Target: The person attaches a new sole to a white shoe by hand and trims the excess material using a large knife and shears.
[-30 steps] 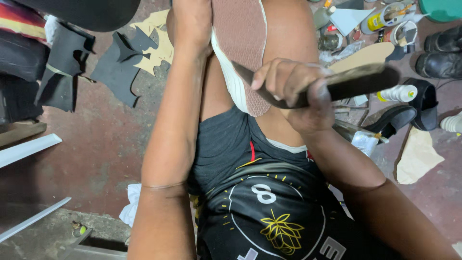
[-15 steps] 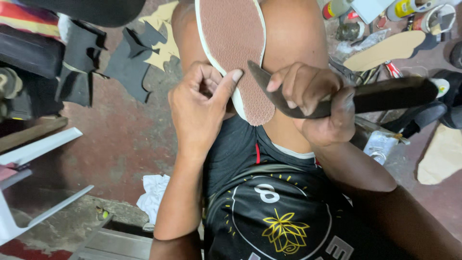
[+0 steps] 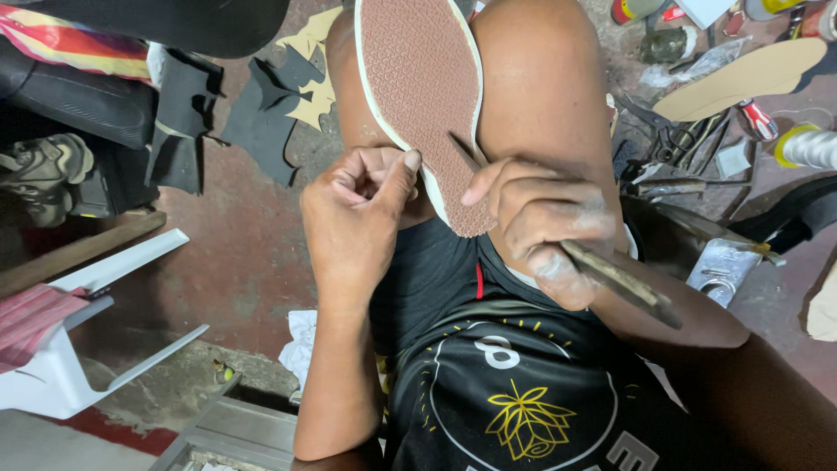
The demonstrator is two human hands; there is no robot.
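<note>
On lap: shoe sole (image 3: 423,96); red concrete floor (image 3: 244,253) cluttered, perhaps leather offcuts (image 3: 261,122).

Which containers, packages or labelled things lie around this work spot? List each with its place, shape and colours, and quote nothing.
Red-and-yellow container: top edge, right of the knee, partly cut off.
Yellow-capped white bottle or spool: far right, lying on its side.
Small red-and-white tube: just left of that, lying on the floor.
Silvery foil tray: right, beside the right hand's tool, rectangular.
No signs or screens.
</note>
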